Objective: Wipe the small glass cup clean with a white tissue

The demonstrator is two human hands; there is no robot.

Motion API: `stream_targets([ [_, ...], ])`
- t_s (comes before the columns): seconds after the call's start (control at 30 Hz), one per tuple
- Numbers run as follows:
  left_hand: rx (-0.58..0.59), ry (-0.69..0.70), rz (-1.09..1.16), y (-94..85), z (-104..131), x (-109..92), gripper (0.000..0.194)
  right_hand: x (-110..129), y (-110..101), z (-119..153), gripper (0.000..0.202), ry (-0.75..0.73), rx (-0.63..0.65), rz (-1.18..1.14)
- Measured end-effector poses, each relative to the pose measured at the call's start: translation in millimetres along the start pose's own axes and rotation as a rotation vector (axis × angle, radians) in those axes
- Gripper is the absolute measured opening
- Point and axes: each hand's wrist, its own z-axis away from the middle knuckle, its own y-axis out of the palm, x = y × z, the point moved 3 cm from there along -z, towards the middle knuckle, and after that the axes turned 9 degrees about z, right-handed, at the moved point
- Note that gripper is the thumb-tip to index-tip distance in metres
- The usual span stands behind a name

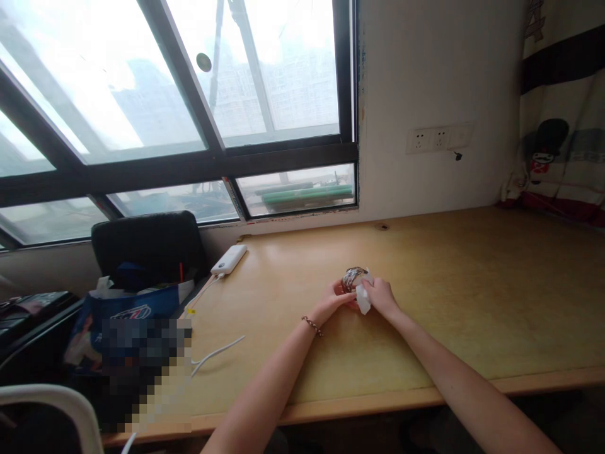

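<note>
Loads of bare desk (472, 302) right of the hands, front edge close to the person. Mid-desk, the left hand (333, 299) grips a small shiny metal thing (353, 276); the right hand (380, 296) pinches a white tissue (363, 301) against it.

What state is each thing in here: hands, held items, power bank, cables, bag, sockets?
Left hand: closed on a small shiny object.
Right hand: pinching a white wipe against that object.
Power bank: flat on the desk, cable plugged in.
White cable: loose on the desk.
Blue bag: open, stuffed.
Wall sockets: nothing plugged in.
</note>
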Motion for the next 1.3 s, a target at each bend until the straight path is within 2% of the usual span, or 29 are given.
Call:
stream_targets([
  [0.1,-0.043,0.05,-0.074,-0.5,-0.6,-0.6,0.046,7.8,-10.0,7.0,0.028,-0.147,-0.117,0.223],
  [0.2,-0.104,0.093,-0.156,-3.1,-1.3,0.5,0.046,13.5,-17.0,14.6,0.02,-0.253,-0.181,0.39],
  [0.27,-0.117,0.092,-0.182,-4.7,-1.8,1.9,0.043,15.5,-19.9,17.5,0.018,-0.302,-0.207,0.394],
  [0.37,-0.11,0.088,-0.145,-5.9,-2.6,4.2,0.038,15.0,-20.8,15.9,0.02,-0.307,-0.241,0.271],
  [0.43,-0.106,0.085,-0.064,-5.3,-3.3,6.8,0.038,11.9,-16.3,10.6,0.024,-0.238,-0.207,0.145],
  [0.57,-0.101,0.055,0.12,-0.4,-4.4,13.8,0.048,4.0,1.9,-0.5,0.036,-0.019,0.015,-0.098],
  [0.63,-0.1,0.054,0.121,1.7,-4.3,14.7,0.05,3.4,5.4,-2.1,0.036,0.001,0.057,-0.132],
  [0.7,-0.101,0.06,0.041,2.5,-3.8,13.4,0.047,4.6,1.5,-1.0,0.033,-0.047,0.019,-0.078],
  [0.8,-0.096,0.059,-0.102,2.0,-3.1,10.5,0.038,6.9,-12.2,4.4,0.027,-0.132,-0.106,0.157],
  [0.87,-0.097,0.077,-0.128,1.3,-2.9,9.4,0.037,8.4,-20.9,8.3,0.024,-0.176,-0.173,0.32],
  [0.93,-0.094,0.097,-0.109,1.0,-2.9,10.2,0.039,10.0,-25.8,10.5,0.023,-0.23,-0.2,0.377],
  [1.0,-0.096,0.105,-0.088,0.8,-3.5,13.1,0.039,10.7,-26.5,10.0,0.023,-0.266,-0.212,0.32],
  [1.07,-0.114,0.109,-0.061,0.2,-4.4,17.1,0.037,9.3,-22.4,6.4,0.026,-0.24,-0.192,0.189],
  [1.23,-0.105,0.121,0.102,1.1,-6.4,23.2,0.046,-0.1,4.3,-2.9,0.03,0.034,0.063,-0.26],
  [1.3,-0.077,0.13,0.135,3.4,-5.9,21.7,0.049,-2.3,10.7,-3.4,0.028,0.074,0.109,-0.393],
])
